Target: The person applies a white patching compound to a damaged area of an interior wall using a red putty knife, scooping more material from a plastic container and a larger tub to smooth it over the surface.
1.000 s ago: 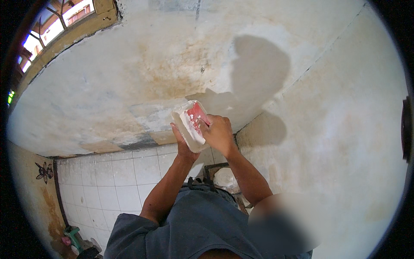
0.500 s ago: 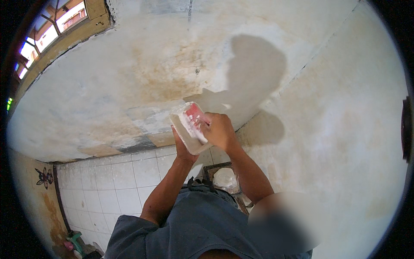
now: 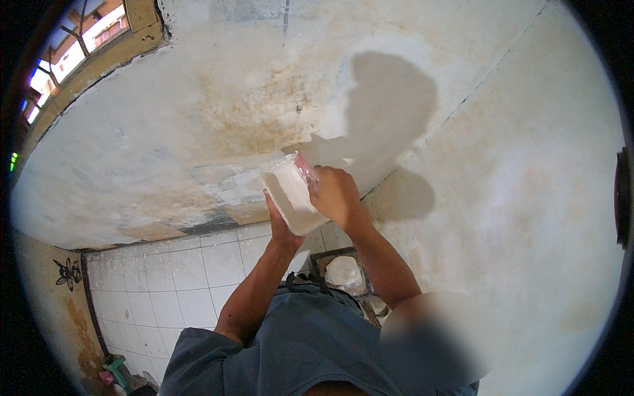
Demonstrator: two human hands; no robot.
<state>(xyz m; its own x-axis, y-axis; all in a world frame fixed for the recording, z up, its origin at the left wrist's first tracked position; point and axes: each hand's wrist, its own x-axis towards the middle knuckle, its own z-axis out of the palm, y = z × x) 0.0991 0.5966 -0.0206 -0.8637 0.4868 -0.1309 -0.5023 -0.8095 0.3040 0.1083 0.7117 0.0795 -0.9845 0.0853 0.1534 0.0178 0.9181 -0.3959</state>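
A shallow rectangular whitish tray (image 3: 305, 221), smeared with white paste, is held tilted in front of my body. My left hand (image 3: 282, 228) grips its near left side, with the thumb along the edge. In my closed right hand (image 3: 337, 195) is a red putty scraper (image 3: 304, 167) streaked with white paste. Its blade stands edge-on at the tray's right rim. The fingers of my right hand hide the scraper's lower part.
A patchy, stained wall (image 3: 251, 105) rises close ahead, meeting another wall (image 3: 502, 218) at a corner on the right. White floor tiles (image 3: 191, 267) lie below. Near my waist a dark-framed board (image 3: 315, 265) bears a white lump (image 3: 344, 271). A wooden-framed window (image 3: 144, 30) is upper left.
The scraper has turned from lying broad across the tray to edge-on at its right rim. More of the tray's inside shows now.
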